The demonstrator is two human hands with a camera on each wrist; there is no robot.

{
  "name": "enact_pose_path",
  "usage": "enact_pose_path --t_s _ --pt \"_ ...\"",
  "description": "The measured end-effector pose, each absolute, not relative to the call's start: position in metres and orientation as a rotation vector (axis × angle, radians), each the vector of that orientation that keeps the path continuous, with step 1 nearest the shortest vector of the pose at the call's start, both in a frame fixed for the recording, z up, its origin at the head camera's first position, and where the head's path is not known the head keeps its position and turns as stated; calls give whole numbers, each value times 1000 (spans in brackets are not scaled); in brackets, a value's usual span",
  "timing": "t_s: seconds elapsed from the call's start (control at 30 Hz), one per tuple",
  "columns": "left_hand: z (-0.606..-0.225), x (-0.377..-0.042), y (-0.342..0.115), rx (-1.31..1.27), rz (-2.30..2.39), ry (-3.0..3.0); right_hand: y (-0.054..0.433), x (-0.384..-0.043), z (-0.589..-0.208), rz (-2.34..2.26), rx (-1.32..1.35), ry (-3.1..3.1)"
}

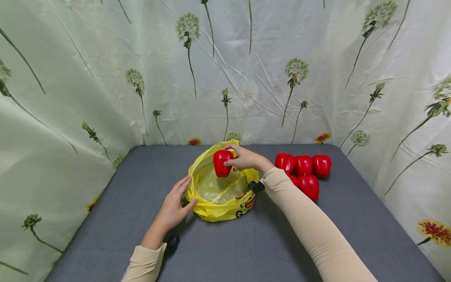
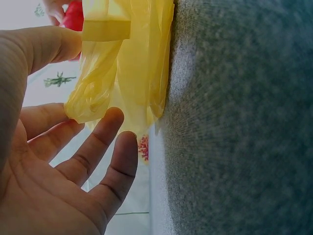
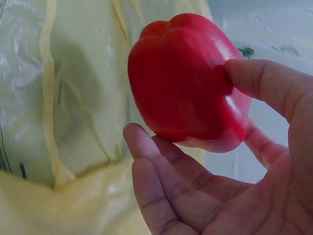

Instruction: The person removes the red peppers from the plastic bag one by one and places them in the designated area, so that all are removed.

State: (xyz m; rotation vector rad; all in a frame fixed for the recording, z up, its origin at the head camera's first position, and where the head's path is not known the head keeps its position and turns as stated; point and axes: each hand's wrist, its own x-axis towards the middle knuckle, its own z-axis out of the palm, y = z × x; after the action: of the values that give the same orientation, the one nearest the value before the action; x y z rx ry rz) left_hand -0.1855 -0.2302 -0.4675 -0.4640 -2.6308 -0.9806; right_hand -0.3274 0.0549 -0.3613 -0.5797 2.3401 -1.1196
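Note:
A yellow plastic bag [image 1: 220,209] stands on the table with its mouth spread wide. Above that mouth, my right hand [image 1: 244,158] holds a glossy red bell pepper [image 1: 222,163]. The right wrist view shows my thumb on one side of the pepper [image 3: 186,83] and fingers beneath and behind it. My left hand [image 1: 174,205] rests against the bag's left rim, its fingers spread and only loosely bent. Seen from the left wrist, the thumb and fingertips touch the folded rim of the bag [image 2: 100,63].
Several more red bell peppers [image 1: 303,165] sit grouped on the grey table [image 1: 116,219], right of the bag and partly hidden by my right forearm. A dandelion-patterned curtain [image 1: 246,78] hangs around the table's back and sides.

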Motion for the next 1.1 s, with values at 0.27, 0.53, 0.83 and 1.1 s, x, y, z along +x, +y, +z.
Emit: enact_pose_path --t_s 0.27,0.53,0.83,1.1 --pt "-468 -185 -232 -449 -985 -2658 93 -330 -350 -1235 -532 2327" --pt "-471 -185 -233 -444 -965 -2669 127 -329 -348 -1268 -535 2356" --pt "-471 -185 -231 -450 -973 -2670 159 -319 -346 -1262 -496 2381" --pt "-471 -187 -230 -446 -971 -2673 182 -311 -343 -1279 -458 2389"
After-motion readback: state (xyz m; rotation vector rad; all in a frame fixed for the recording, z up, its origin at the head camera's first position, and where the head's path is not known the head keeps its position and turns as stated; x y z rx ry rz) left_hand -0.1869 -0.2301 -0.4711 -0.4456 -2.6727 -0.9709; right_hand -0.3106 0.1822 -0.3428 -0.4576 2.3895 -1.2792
